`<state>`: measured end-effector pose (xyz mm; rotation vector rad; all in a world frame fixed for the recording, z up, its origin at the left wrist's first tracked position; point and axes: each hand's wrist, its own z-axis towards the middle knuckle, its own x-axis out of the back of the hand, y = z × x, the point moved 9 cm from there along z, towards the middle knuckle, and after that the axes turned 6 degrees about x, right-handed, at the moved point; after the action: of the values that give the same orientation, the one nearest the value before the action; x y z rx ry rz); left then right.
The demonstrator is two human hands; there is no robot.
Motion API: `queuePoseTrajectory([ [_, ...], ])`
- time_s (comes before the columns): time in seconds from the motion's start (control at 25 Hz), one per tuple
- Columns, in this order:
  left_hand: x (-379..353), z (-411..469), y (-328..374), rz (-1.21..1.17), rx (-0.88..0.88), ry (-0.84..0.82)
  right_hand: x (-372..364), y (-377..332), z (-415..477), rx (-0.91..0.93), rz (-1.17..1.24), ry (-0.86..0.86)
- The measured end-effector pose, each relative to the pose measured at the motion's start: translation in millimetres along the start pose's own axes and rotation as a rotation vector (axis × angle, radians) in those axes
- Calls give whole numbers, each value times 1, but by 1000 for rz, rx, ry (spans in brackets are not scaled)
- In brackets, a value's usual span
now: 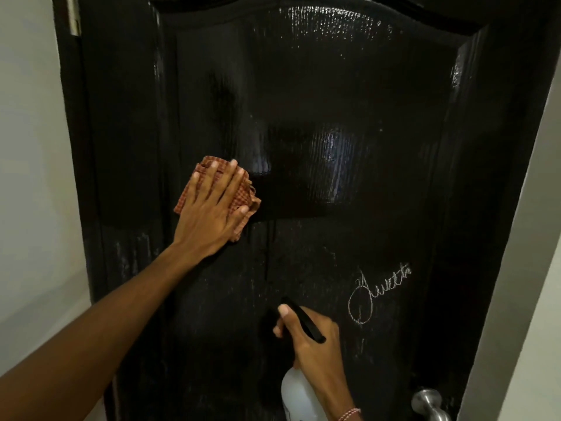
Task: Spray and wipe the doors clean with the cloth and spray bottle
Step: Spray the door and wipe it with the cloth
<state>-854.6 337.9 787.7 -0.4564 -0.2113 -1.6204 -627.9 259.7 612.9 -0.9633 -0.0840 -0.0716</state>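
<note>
A glossy black panelled door [334, 117] fills the view, wet and shiny on its raised upper panel. My left hand [209, 208] lies flat with straight fingers on a folded orange checked cloth [243, 192], pressing it against the lower left corner of that panel. Lower down, my right hand [312, 350] grips the neck of a white spray bottle [296, 396] with a black trigger head [303, 320], its nozzle close to the door. Scratched white handwriting [376, 293] marks the door just right of the bottle.
A metal door handle [431, 404] sticks out at the bottom right. A hinge [73, 16] sits on the door's left edge at the top. Pale walls [30, 147] flank the door on both sides.
</note>
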Motion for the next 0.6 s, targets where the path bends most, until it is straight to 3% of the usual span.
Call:
queuePoseTrajectory([
  [0.24,-3,-21,-38,-35,42,-10,-48,21,-16,-151,20,-23],
  [0.44,-8,-40,-61,-31,53,-45,-85,21,-25,-146,41,-125],
  [0.6,-13,-52,-64,-36,62,-78,-84,32,-37,-154,-12,-88],
])
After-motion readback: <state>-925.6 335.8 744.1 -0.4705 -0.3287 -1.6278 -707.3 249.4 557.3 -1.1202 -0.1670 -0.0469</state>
